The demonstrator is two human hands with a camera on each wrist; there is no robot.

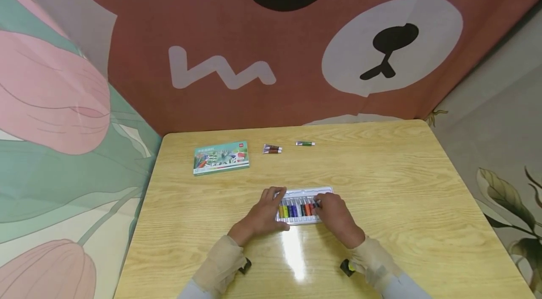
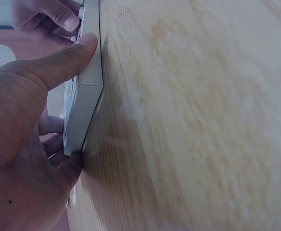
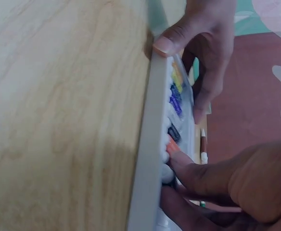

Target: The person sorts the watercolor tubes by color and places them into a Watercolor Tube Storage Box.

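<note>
A white plastic tray (image 1: 305, 192) lies on the table with a row of small paint tubes (image 1: 292, 210) in several colours, white caps toward the person. My left hand (image 1: 266, 210) holds the tray's left end, its thumb on the near side wall (image 2: 90, 70) and its fingers round the far corner. At the right end of the row, my right hand (image 1: 337, 216) pinches a paint tube by its white cap (image 3: 167, 174). Fingers hide most of that tube, so its colour cannot be told.
Toward the back left lies a green paint box (image 1: 221, 158) with a printed lid. Two brown paint tubes (image 1: 272, 149) and one green paint tube (image 1: 305, 143) lie behind the tray on the wooden table (image 1: 381, 172). Printed cloth hangs behind and at the sides.
</note>
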